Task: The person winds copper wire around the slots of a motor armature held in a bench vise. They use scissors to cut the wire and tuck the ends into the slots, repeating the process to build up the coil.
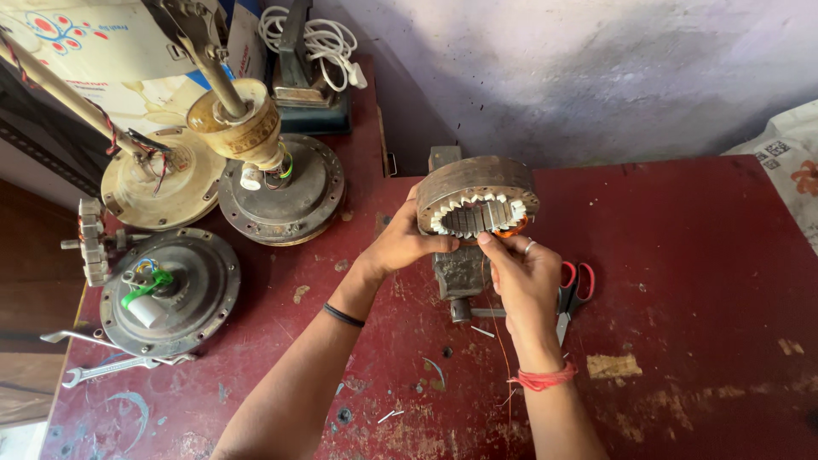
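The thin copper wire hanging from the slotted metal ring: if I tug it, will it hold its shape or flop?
The copper wire looks hair-thin and hangs in a loose curve below the right hand, so it is probably floppy and light. It likely kinks or snaps under a hard tug. The slotted metal ring, braced by the left hand, looks solid and probably heavy.

Dull rusty metal stator ring (477,194) with pale slot liners; scuffed, chipped red-painted bench (682,255); glossy red plastic-handled scissors (573,285)
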